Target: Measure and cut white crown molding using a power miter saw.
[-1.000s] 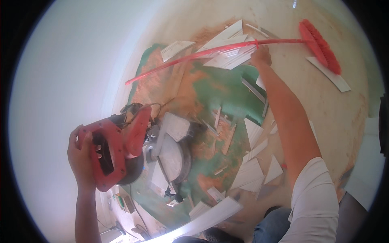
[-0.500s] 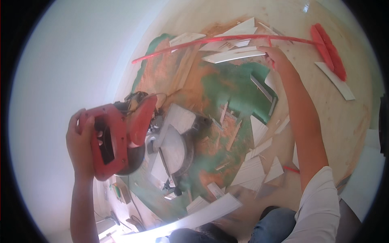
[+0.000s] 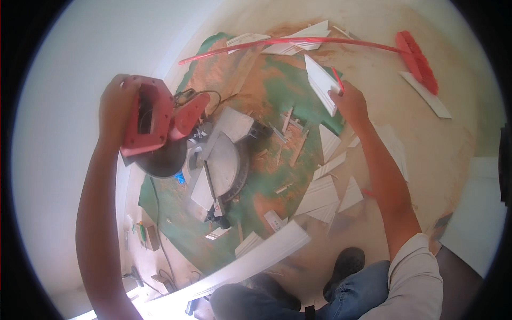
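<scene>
My left hand (image 3: 114, 106) is closed around the red handle of a miter saw (image 3: 145, 143), whose head is raised. Below the handle, the dark round blade (image 3: 166, 161) hangs apart from the grey turntable (image 3: 225, 160). Out ahead on the right, my right hand (image 3: 351, 104) grips a short white moulding offcut (image 3: 320, 82) with an angled end. A thin red pencil-like stick (image 3: 338, 80) pokes up from the same fingers. Part of the offcut's near end is hidden by the hand.
A red broom (image 3: 418, 63) lies across the far floor. Several white offcuts (image 3: 319, 196) and wood scraps (image 3: 298, 146) litter the sawdust-covered green mat (image 3: 184, 226). A long white moulding (image 3: 256, 261) runs across the front near my legs. The white wall (image 3: 69, 106) stands at left.
My right hand has drawn back toward me, and its offcut has swung from nearly level to steeply slanted. My left hand and the saw head are higher, and the blade shows more.
</scene>
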A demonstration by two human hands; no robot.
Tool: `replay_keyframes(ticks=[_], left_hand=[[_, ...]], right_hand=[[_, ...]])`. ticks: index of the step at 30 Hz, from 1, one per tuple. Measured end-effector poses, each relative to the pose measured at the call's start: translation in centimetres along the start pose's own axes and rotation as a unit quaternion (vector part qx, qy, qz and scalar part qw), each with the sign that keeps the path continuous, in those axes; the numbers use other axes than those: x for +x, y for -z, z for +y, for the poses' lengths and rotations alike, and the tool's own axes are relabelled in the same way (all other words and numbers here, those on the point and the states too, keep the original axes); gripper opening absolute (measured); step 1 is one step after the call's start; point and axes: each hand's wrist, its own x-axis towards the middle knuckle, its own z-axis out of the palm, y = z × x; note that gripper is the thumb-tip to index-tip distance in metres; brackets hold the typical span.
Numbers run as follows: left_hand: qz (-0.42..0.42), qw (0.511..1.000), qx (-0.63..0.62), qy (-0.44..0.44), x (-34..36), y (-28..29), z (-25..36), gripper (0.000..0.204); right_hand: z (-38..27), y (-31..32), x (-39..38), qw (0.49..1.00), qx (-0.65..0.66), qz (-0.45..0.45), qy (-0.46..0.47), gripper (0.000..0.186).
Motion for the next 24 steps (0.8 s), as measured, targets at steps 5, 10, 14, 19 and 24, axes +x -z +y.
replay_keyframes(ticks=[5, 10, 14, 19, 24], left_hand=[[0.037, 0.991, 0.090, -0.090, 1.0, 1.4, -0.2, 0.041], [0.088, 0.971, 0.161, -0.150, 2.2, 0.4, -2.3, 0.038], [0.084, 0.944, -0.190, -0.258, -6.6, -1.9, 8.5, 0.034], [-0.241, 0.886, 0.003, -0.395, -25.3, -2.5, 11.3, 0.029], [-0.369, 0.870, -0.289, -0.151, -33.0, -8.0, 4.5, 0.032]], right_hand=[[-1.1, 6.4, -4.0, 0.999, -0.001, 0.034, -0.042, 0.028], [0.0, 8.8, -11.3, 0.935, 0.313, -0.044, -0.158, 0.041], [-2.3, 12.9, -17.2, 0.887, 0.405, -0.060, -0.215, 0.034], [-6.1, 14.4, -22.8, 0.798, 0.523, -0.096, -0.284, 0.034], [-10.4, 13.2, -28.4, 0.779, 0.542, -0.164, -0.271, 0.037]])
